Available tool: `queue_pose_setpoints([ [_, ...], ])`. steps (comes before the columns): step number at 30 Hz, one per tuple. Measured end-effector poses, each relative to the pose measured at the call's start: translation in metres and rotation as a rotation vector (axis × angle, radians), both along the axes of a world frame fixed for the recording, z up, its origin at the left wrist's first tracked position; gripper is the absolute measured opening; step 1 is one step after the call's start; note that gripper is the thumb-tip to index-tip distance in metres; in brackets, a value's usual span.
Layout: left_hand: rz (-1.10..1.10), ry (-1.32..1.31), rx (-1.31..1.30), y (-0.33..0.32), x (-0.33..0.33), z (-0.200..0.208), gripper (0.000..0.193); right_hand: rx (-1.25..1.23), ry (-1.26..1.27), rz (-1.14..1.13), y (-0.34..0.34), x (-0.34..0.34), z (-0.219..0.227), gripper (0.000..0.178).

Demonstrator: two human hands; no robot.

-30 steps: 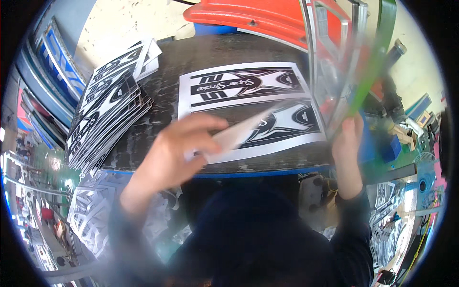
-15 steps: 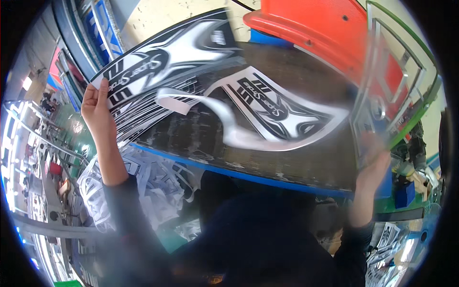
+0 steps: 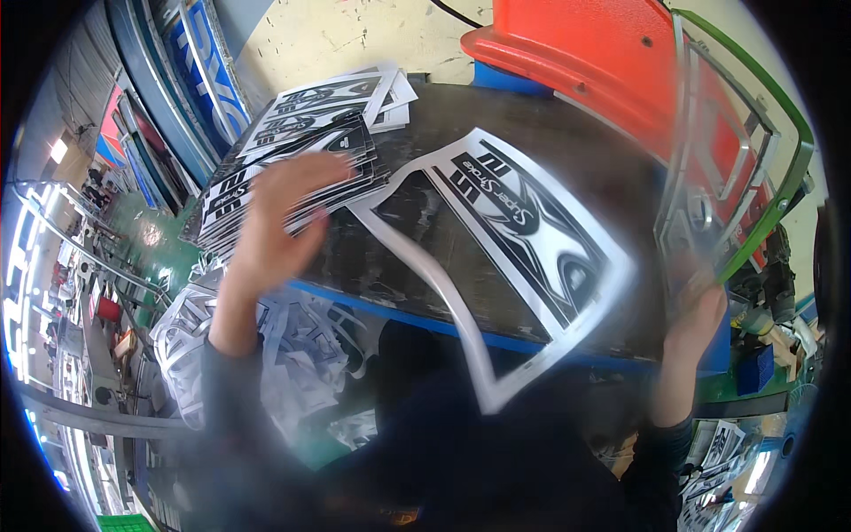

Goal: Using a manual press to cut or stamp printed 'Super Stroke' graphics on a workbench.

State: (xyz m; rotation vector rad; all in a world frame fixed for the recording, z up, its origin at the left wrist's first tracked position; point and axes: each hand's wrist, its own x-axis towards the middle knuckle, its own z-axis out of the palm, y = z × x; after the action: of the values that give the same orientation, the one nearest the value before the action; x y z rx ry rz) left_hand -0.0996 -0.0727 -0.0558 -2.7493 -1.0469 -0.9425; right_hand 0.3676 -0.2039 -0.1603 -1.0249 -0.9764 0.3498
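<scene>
My left hand, blurred with its fingers apart, hovers over the near side of a stack of cut printed sheets in black, white and grey. It holds nothing. On the dark board right of it lies a larger printed sheet with a cut-out opening beside its print. That sheet's white border strip curves over the near edge. My right hand is closed on the lower end of an upright green-edged frame with clear panels and metal strips; the fingers are partly hidden behind it.
A red machine arm spans the back right above the dark worktop, which has a blue front edge. Uncut printed sheets lie behind the stack. White paper scraps are heaped below the table. Framed panels lean at the left.
My left hand has let go of the printed sheet, which now lies on the stack, and has moved right. The larger sheet's border has dropped toward the front edge. My right hand stays on the frame.
</scene>
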Motion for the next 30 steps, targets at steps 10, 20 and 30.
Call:
queue_pose_setpoints([
  [10,-0.386,0.408,-0.117,-0.007,0.119,-0.033,0.061,0.072,0.076,-0.021,0.004,-0.004,0.003,0.066],
  [20,-0.234,0.478,-0.117,-0.043,0.193,-0.046,0.065,-0.033,-0.081,-0.182,-0.020,0.002,0.029,0.064],
  [30,-0.066,0.491,-0.421,-0.003,0.092,-0.022,0.071,-0.131,-0.459,-0.217,-0.053,0.029,0.046,0.071],
])
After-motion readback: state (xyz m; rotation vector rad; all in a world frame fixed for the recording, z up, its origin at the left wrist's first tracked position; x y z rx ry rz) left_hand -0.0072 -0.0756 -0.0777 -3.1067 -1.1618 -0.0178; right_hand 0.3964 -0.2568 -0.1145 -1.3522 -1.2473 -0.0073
